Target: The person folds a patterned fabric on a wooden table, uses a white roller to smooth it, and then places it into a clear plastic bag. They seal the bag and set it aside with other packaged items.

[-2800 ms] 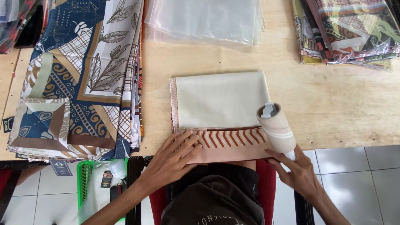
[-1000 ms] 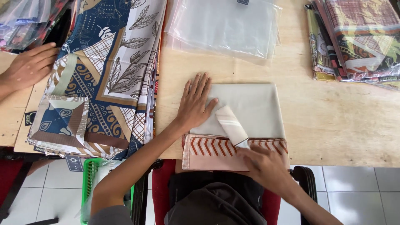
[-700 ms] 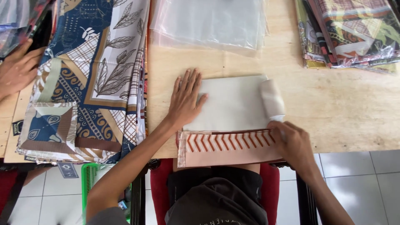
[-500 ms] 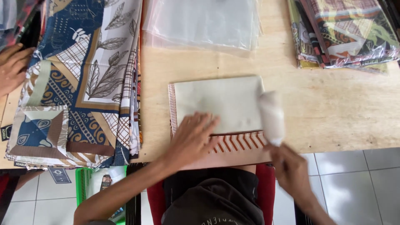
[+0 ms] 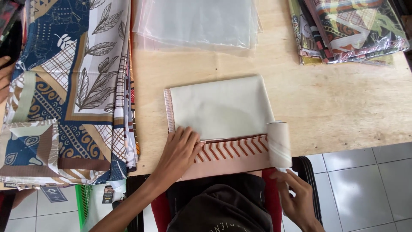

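Observation:
A folded cream cloth (image 5: 221,107) with a salmon, rust-striped border (image 5: 231,152) lies at the near edge of the wooden table (image 5: 334,103). My left hand (image 5: 180,150) presses flat on its lower left corner. My right hand (image 5: 296,197), below the table edge, grips the handle of a white lint roller (image 5: 279,144), whose roll rests on the cloth's right end.
A stack of blue and brown patterned scarves (image 5: 68,90) fills the left side. Clear plastic bags (image 5: 197,21) lie at the back. Bagged colourful fabrics (image 5: 347,30) are piled at the back right. Another person's hand (image 5: 5,77) touches the scarves at the far left. Tiled floor (image 5: 369,189) shows below.
The roller has swept across the cloth to its right edge. My left hand slid from the cloth's upper left down to the lower left corner.

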